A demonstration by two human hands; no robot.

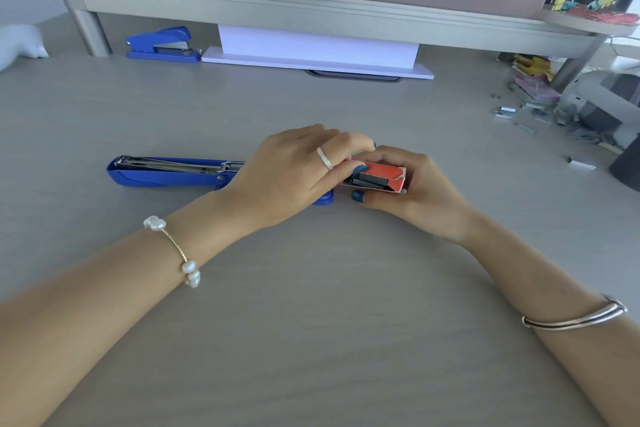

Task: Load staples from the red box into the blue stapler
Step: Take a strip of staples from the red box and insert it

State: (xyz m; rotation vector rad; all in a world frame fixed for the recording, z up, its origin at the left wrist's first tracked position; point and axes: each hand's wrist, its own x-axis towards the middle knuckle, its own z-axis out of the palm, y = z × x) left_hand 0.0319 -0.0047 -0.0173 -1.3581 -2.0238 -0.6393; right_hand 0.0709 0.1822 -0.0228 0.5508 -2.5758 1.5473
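The grey worktop (311, 322) is lying nearest; the opened blue stapler (166, 173) is resting flat on it, left of the hands; the right hand (412, 184) is closing its grip around the red box (381, 178); the left hand (294, 173) is pinching at the box's open end, staples (369, 181) showing inside.

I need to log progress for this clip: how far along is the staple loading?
Done: the long blue stapler lies opened flat on the grey desk, its metal staple channel exposed and apparently empty. In hand: the right hand holds the small red cardboard staple box, open, dark staple strips showing, while the left hand reaches into it. Left: placing a strip in the channel and closing the stapler.
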